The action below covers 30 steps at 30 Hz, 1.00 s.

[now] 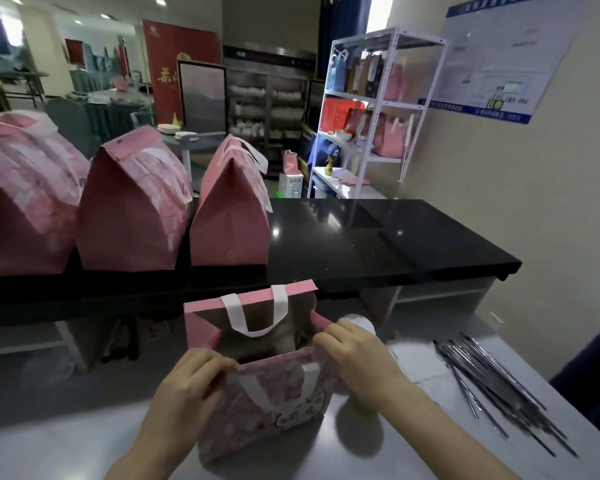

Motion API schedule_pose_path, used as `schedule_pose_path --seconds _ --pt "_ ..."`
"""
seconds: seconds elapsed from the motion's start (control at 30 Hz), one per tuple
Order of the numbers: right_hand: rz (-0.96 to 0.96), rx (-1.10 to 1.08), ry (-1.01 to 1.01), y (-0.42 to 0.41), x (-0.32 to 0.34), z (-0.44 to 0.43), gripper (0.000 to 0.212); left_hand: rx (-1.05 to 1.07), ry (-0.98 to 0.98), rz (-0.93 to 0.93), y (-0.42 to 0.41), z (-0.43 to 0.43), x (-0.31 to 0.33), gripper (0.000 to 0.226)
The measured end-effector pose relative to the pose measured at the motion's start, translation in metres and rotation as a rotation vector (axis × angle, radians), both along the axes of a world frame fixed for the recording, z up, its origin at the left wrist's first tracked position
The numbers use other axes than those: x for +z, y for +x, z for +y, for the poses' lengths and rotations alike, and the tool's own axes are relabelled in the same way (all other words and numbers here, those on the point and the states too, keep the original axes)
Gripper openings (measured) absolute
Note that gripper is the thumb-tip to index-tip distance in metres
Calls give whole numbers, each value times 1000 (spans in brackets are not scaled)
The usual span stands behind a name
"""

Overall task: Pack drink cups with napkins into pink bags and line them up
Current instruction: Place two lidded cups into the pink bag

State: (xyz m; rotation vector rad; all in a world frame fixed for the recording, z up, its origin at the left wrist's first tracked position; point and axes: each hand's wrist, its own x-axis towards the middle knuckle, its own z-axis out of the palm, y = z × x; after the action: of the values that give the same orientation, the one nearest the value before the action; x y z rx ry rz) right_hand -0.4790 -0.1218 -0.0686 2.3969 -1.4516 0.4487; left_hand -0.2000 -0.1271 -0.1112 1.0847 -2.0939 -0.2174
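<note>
An open pink bag (264, 393) stood on the pale worktop (66, 452) directly in front of us, its mouth spread wide and its white handles (253, 317) drooping over the front and back panels. The near panel carried a printed cartoon face. What lay inside the bag was too dark and blurred for us to tell.

Our left hand (184, 386) pinched the near-left corner of the rim, fingers closed together on the paper edge. Our right hand (357, 355) gripped the right side of the rim the same way, fingers clamped on the fold. Just behind the right hand, a white-lidded drink cup (361, 322) showed on the worktop, close beside the bag and partly hidden by our knuckles.

To the right of the bag, well apart from it, lay a loose bundle of dark wrapped straws (492, 379), fanned out on the worktop.

Beyond the bag ran a raised black counter (378, 237). On its left part stood three closed pink bags (229, 216) in a row, tops folded shut, each just beside the next. Behind the counter's right end we saw a white metal shelf rack (378, 109) holding more bags.
</note>
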Motion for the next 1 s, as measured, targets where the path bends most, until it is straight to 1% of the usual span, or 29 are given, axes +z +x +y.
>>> schedule_pose_path --seconds 0.07,0.13,0.17,0.2,0.23,0.3,0.37,0.43,0.5,0.53,0.6,0.7,0.83,0.93,1.0 --pt "-112 38 2 -10 -2 -4 38 17 28 -7 -6 0 3 38" --pt "-281 41 0 -25 -8 -8 38 54 1 -3 -8 2 5 31" --pt "-365 19 12 -34 -12 -9 37 75 -20 10 -9 4 5 26" --pt "-431 -15 34 -45 -16 -11 35 99 -20 36 -9 6 7 26" --pt "-465 -52 65 -57 -20 -13 31 121 -9 73 -10 6 10 32" --pt "-430 -115 178 -78 -32 -19 27 179 -28 120 -10 2 18 39" --pt "-277 -169 368 -94 -43 -25 39 271 -84 104 -10 -10 30 43" --pt "-83 -201 509 -105 -54 -30 55 350 -68 15 -10 -23 43 49" --pt "0 -182 557 -111 -66 -30 62 364 54 -139 -10 -34 48 64" --pt "6 -161 559 -114 -72 -28 64 358 142 -206 -10 -36 49 73" --pt "-9 -119 551 -123 -84 -24 66 336 272 -326 -14 -35 51 84" --pt "-6 -41 545 -137 -94 -22 71 304 311 -459 -22 -26 47 98" --pt "18 52 580 -148 -94 -18 68 370 320 -573 -38 -4 39 115" --pt "-45 90 601 -155 -77 -16 65 443 310 -634 -51 10 31 112" --pt "-106 106 572 -157 -54 -16 67 476 283 -654 -57 18 27 108"
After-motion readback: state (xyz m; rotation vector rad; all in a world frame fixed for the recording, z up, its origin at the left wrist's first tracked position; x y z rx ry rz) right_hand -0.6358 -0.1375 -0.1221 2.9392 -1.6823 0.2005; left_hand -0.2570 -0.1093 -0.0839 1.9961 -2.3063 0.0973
